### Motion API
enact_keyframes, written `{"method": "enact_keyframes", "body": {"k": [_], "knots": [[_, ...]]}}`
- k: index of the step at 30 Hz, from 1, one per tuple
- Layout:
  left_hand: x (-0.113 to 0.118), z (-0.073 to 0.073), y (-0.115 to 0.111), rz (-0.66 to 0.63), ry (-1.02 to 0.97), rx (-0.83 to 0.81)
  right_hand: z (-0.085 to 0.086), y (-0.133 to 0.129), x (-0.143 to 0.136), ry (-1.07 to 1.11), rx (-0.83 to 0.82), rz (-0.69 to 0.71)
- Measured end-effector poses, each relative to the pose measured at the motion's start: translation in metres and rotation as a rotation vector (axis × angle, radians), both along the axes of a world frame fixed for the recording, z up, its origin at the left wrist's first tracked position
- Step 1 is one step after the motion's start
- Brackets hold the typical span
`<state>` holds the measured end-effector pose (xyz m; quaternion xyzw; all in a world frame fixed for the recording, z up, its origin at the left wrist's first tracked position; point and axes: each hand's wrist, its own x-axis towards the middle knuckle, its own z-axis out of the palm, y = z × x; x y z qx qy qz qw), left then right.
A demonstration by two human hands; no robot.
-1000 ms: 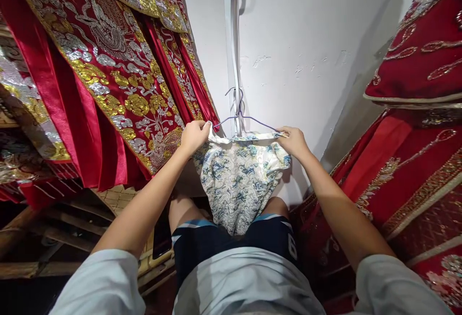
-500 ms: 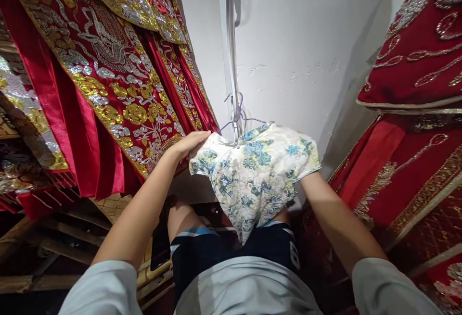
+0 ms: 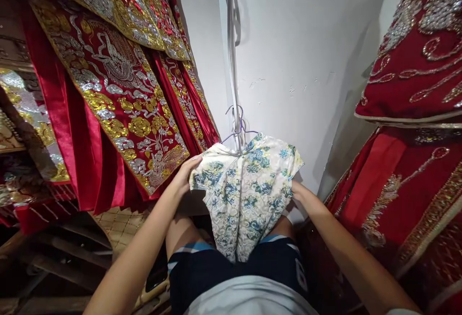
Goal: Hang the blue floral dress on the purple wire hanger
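A short-sleeved floral top (image 3: 249,190) in white, blue and yellow hangs from a thin purple hanger (image 3: 241,125) in front of me. My left hand (image 3: 187,171) grips the edge of its left sleeve, fingers closed near the shoulder. On the other side, my right hand (image 3: 296,191) is at the top's side just below the right sleeve, its fingers hidden behind the cloth. The hanger's hook is at a pale vertical strap (image 3: 231,55) by the wall.
Red costumes with gold and silver embroidery (image 3: 139,113) hang at the left. Beaded red garments (image 3: 407,161) hang at the right. A white wall (image 3: 288,41) stands behind the top. Bamboo-like poles (image 3: 57,269) are at the lower left.
The top now hangs straighter and slightly lower, its front flatter and its lower part spread wider. My right hand has moved out from under the right sleeve, down and inward. My left hand is slightly lower.
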<state>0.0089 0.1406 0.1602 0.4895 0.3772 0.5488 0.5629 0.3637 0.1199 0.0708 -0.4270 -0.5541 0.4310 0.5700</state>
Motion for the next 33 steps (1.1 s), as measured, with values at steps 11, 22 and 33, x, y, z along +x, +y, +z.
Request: {"method": "enact_keyframes", "body": {"k": [11, 22, 33], "knots": [[0.023, -0.019, -0.005, 0.384, -0.278, 0.046, 0.070, 0.017, 0.036, 0.188, 0.227, -0.148], [0.017, -0.015, -0.022, 0.320, -0.364, 0.176, 0.038, -0.030, 0.015, 0.333, 0.083, -0.019], [0.040, 0.023, -0.033, 0.370, -0.052, 0.609, 0.055, -0.021, 0.034, 0.763, 0.147, -0.222]]}}
